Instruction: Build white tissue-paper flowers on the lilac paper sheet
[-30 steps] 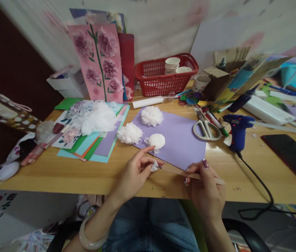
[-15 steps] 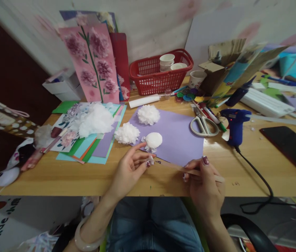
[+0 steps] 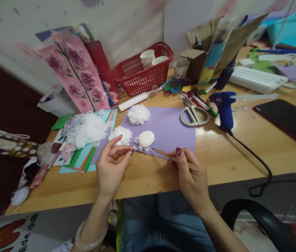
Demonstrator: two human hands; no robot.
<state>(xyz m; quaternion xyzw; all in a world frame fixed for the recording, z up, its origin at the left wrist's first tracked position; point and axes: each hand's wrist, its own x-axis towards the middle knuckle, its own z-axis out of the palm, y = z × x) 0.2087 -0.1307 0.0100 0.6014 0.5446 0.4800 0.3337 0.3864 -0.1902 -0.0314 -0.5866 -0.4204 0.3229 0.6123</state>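
My left hand is pinched, thumb against fingertips, on a small scrap of white tissue paper that is barely visible. In my right hand is a slim wooden pencil, its dark tip pointing left. Just beyond the tip, a smooth white ball with crumpled tissue along its left and lower side lies on a purple sheet. A ruffled white paper flower rests farther back on that sheet. Another white paper flower sits behind my left fingers, partly covered by them.
Loose white tissue tops coloured papers at left. Scissors and a blue glue gun with a cord are at right, near a black phone. A red basket holding white cups stands behind.
The view has turned and tilted. My left hand keeps its pinch, the scrap now less visible. The pencil has come closer to the white ball, its tip now sharply seen.
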